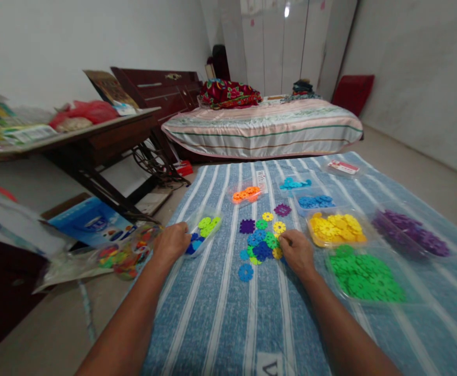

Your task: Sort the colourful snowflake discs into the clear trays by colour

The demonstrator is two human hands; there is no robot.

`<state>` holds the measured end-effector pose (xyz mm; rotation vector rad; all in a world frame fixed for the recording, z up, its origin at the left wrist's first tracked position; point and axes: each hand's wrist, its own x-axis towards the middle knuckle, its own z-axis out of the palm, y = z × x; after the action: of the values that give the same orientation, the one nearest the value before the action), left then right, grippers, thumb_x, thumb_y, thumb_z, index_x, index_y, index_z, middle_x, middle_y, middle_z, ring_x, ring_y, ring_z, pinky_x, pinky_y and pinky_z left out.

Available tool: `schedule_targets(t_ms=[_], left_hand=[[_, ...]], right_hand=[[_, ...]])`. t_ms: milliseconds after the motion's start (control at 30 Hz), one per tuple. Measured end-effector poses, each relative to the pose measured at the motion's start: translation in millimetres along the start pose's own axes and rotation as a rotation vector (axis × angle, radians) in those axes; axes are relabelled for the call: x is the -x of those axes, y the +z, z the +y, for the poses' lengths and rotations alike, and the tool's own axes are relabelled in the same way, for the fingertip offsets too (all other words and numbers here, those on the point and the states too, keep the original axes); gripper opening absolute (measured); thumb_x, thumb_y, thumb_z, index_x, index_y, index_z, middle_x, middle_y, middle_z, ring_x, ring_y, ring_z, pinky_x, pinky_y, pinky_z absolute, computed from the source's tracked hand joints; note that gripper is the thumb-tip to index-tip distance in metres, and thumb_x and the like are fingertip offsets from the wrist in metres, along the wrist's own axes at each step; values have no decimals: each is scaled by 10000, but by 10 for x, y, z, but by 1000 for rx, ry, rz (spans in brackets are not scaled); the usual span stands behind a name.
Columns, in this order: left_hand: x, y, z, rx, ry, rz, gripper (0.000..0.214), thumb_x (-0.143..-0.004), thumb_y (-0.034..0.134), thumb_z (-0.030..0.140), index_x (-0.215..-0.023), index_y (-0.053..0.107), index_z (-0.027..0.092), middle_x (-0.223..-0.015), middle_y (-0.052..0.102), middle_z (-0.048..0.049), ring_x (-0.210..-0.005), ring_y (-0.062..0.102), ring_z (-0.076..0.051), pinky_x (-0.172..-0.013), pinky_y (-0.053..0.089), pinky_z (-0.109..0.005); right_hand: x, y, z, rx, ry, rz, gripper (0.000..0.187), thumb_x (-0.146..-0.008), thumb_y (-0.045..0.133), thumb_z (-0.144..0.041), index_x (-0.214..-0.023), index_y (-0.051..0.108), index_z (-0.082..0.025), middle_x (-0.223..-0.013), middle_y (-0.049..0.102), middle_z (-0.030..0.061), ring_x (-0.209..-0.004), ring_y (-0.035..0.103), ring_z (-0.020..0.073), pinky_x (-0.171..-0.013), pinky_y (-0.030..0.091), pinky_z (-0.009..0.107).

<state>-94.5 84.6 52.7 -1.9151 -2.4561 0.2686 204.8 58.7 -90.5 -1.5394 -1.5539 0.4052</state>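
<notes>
My left hand [176, 241] is closed on the near-left side of a clear plastic container [212, 232] holding lime-green discs [208, 225] and dark blue discs [194, 244]. My right hand [299, 254] is at the right edge of a loose pile of notched plastic discs [262, 250] in blue, green and yellow. Its fingers are pinched together; whatever they hold is hidden. A yellow disc [277, 253] lies by the fingertips, another yellow disc [279, 227] just above. Purple discs [247, 226] and a single blue disc [246, 272] lie around the pile.
Clear containers hold orange [247, 194], light blue [295, 183], blue [316, 202], yellow [337, 228], green [365, 277] and purple discs [412, 232]. A lidded box [343, 167] sits at the far corner of the striped cloth [220, 324]. Beyond are a bed [263, 128] and, leftward, a cluttered table [106, 122].
</notes>
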Motion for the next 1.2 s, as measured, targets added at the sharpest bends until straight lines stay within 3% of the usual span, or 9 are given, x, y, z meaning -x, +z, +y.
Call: schedule_targets(t_ms=[267, 733, 933, 1200], left_hand=[[349, -55, 211, 216, 208, 153, 244, -866, 444, 357, -863, 640, 212, -841, 706, -25, -783, 628, -181, -678, 380, -255], [742, 412, 676, 331, 457, -109, 154, -845, 493, 269, -796, 623, 202, -775, 675, -31, -746, 611, -176, -648, 344, -265], [838, 468, 798, 311, 453, -219, 137, -771, 571, 288, -867, 629, 211, -868, 681, -35, -831, 624, -196, -695, 384, -268], [868, 533, 826, 311, 424, -216, 265, -746, 601, 293, -995, 624, 206, -984, 660, -62, -908, 626, -219, -762, 417, -291]], right_hand=[[3, -5, 0, 30, -16, 9, 263, -825, 451, -313, -693, 646, -196, -748, 630, 33, -751, 544, 176, -710, 377, 281], [1, -22, -28, 20, -5, 19, 256, -811, 449, -294, -674, 643, -197, -731, 629, 29, -745, 544, 174, -698, 375, 276], [0, -12, -12, 18, -14, 25, 250, -806, 454, -284, -674, 649, -203, -730, 630, 26, -748, 550, 171, -710, 384, 274], [-1, -9, -4, 22, -8, 20, 244, -812, 453, -286, -669, 632, -201, -741, 628, 30, -752, 546, 174, -707, 377, 277]])
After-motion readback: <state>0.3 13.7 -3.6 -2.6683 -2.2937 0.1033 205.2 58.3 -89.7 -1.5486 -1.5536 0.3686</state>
